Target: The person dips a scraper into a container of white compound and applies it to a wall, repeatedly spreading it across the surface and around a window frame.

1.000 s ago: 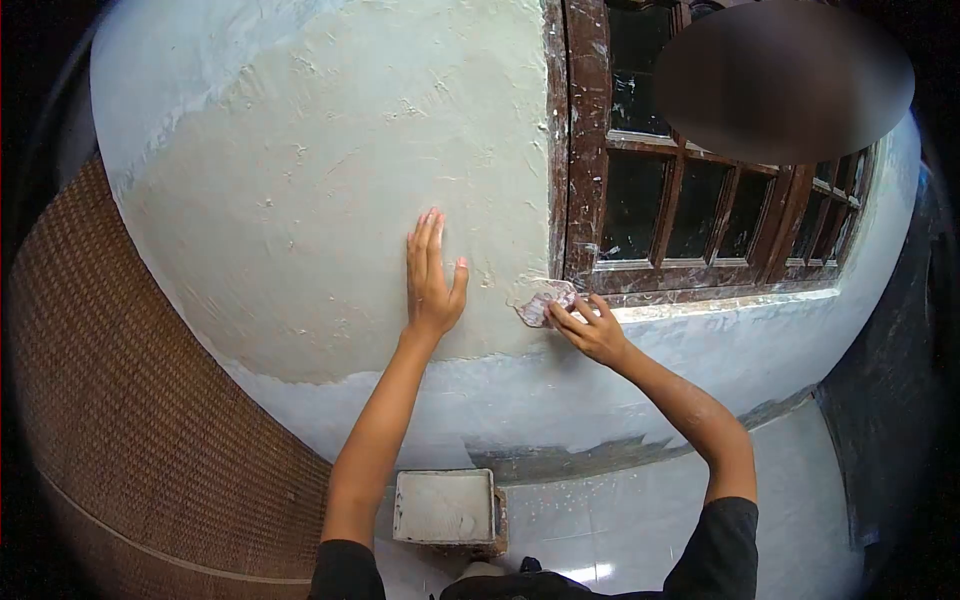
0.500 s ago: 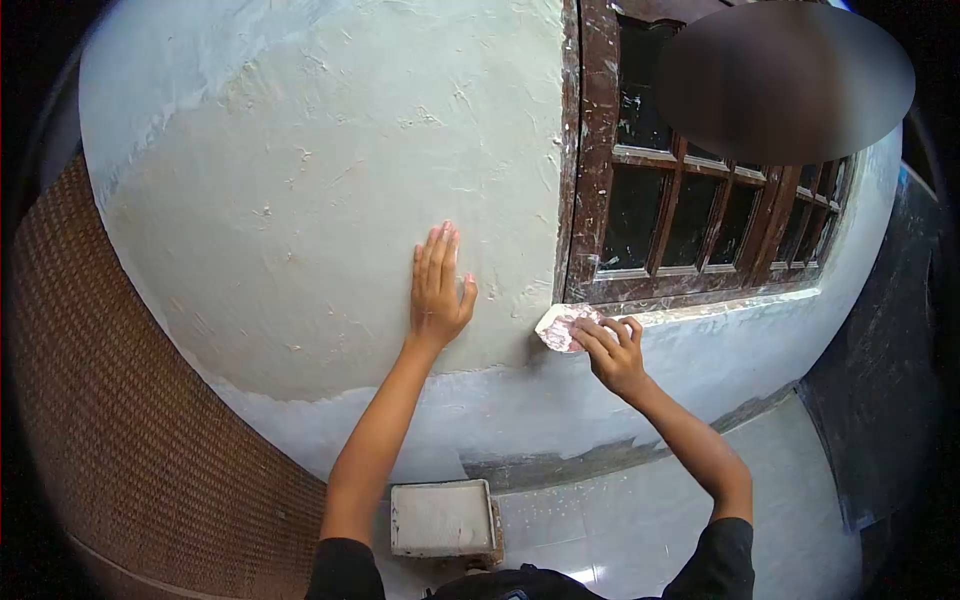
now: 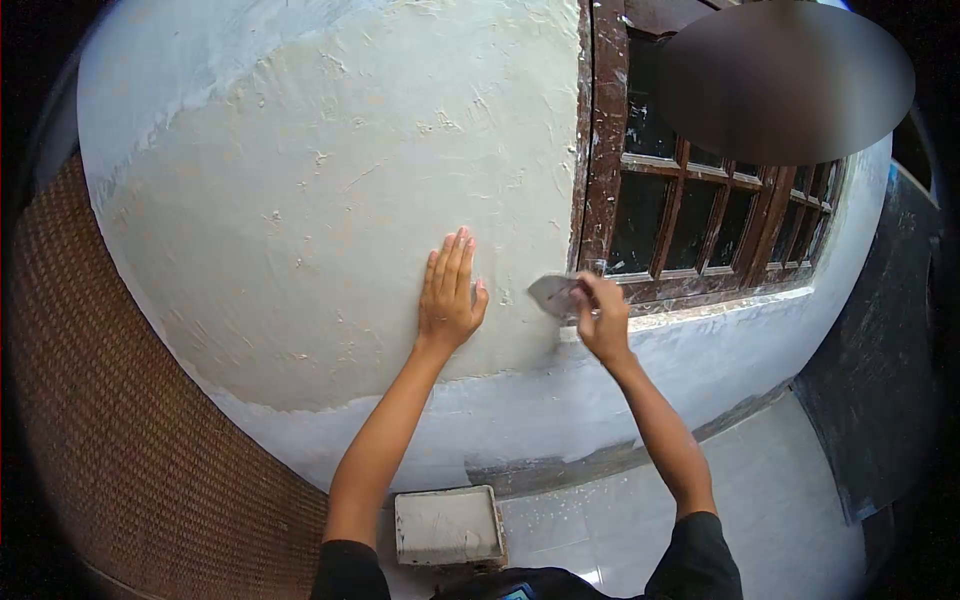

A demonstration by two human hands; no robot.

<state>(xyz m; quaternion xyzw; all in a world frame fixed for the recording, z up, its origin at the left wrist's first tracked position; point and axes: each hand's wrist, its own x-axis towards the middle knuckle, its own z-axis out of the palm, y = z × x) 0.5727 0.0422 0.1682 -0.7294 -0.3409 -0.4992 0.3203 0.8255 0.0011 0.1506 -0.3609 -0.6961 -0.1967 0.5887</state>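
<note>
Now, pale flat piece point(image 3: 553, 294): it is gripped at its right end by the right hand and pressed against the wall, just left of the window frame's lower corner. Whether it is a blade or an abrasive sheet cannot be told.
Right hand point(image 3: 603, 318): it is closed around the piece, with the fingers curled over it and the back of the hand turned to the camera.
Left hand point(image 3: 450, 295): it is laid flat on the plaster with the fingers stretched straight upward, and nothing is held. It is placed just left of the piece, apart from it.
Wall point(image 3: 330, 200): rough greenish plaster is spread above and left of both hands, and a paler band is seen below the wrists.
Window frame point(image 3: 606, 150): dark brown smeared wood with panes is seen directly above and right of the right hand.
Ledge point(image 3: 720, 305): a pale sill is run rightward from the right hand, under the frame.
Tray point(image 3: 447, 526): a pale-coated rectangular tray is set on the floor, below the left forearm.
Floor point(image 3: 780, 500): light tiles are seen below the right arm.
Woven panel point(image 3: 120, 400): it is seen well to the left of the left arm.
Dark board point(image 3: 880, 350): it is seen well to the right of the right arm.
</note>
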